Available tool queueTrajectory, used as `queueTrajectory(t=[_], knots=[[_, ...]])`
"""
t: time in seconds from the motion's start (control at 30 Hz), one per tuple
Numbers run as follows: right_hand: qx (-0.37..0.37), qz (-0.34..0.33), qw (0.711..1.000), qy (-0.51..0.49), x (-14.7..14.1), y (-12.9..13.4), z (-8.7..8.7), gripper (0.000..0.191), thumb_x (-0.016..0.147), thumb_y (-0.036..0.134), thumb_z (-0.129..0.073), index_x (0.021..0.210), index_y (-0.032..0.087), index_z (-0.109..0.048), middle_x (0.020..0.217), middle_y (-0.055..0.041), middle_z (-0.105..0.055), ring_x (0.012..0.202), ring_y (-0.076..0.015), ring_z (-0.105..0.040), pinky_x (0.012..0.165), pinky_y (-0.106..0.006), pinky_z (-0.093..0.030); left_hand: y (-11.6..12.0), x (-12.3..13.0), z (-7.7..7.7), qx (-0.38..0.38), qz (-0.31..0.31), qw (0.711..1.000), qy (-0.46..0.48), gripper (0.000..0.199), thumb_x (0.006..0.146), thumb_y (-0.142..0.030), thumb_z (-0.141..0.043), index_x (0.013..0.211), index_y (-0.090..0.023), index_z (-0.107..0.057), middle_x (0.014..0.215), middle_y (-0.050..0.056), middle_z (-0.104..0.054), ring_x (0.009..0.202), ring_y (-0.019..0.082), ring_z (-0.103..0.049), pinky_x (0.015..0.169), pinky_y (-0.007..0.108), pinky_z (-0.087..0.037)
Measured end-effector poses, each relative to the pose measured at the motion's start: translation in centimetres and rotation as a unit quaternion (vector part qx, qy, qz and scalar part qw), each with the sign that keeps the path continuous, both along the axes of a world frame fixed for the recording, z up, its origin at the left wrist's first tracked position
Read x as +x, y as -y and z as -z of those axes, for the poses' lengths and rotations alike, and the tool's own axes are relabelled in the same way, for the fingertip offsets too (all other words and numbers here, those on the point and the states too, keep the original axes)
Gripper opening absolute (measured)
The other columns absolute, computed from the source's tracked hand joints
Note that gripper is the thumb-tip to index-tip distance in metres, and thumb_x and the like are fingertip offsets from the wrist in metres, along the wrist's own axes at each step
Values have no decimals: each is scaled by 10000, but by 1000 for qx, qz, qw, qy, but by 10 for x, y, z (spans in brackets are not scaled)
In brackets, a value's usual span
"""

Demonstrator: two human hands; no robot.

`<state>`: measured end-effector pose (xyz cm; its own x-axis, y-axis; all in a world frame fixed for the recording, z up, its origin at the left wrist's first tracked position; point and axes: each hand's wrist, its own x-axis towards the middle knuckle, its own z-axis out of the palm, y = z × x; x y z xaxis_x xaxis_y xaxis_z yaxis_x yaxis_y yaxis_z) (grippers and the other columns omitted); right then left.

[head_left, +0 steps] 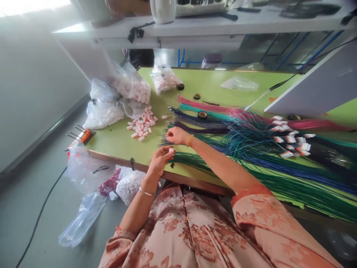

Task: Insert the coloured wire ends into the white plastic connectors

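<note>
Filled bags (pixel 131 89): three, toward far left corner of desk (pixel 122 137). Flat bag (pixel 240 84): one, near far edge. Tape rolls (pixel 181 86): at least three. Loose connectors (pixel 143 124): over twenty piled toward left edge, overlap prevents exact count. Mug (pixel 163 11): one.

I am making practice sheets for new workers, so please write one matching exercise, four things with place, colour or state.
1. left hand
2. right hand
3. loose connectors
4. wires farthest from the person

A. yellow bracelet at its wrist
B. pink
C. holds a small white connector
D. heaped on green tabletop

Pairs: 1-C, 2-A, 3-D, 4-B
</note>
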<state>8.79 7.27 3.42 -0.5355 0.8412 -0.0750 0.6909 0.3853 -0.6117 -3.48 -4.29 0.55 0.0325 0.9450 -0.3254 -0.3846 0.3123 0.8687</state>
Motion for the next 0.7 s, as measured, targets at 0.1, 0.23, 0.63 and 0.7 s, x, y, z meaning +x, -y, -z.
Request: queueTrajectory(t=[0.1,0.23,0.63,0.7], knots=[[9,17,999,49,-11,-10,2,125,732,102,-612,693,107,-730,713,-102,-718,635,-138,-583,586,-232,-366,0,-1,2,-3,-4,1000,9,433,546,-300,-880,896,-145,-677,820,39,-709,705,101,-622,647,220,-454],[-6,13,1000,20,3,-21,-6,137,741,165,-623,709,103,-741,671,-70,-698,594,-123,-549,559,-232,-348,-1,-1,5,-2,-8,1000,18,439,533,-311,-886,883,-150,-676,807,33,-707,708,100,-618,648,219,-451],[-1,-19,988,-151,9,-17,-39,140,772,209,-539,751,120,-646,634,-4,-614,573,-90,-489,567,-211,-347,-7,5,3,-5,-16,998,57,421,551,-276,-884,889,-144,-672,806,28,-696,689,82,-603,636,204,-444],[-15,-35,980,-193,10,-6,-42,162,752,256,-561,727,120,-644,629,5,-599,574,-86,-478,562,-208,-348,-8,5,2,0,-23,997,73,424,548,-260,-886,892,-142,-669,820,27,-695,699,82,-604,634,201,-443]])
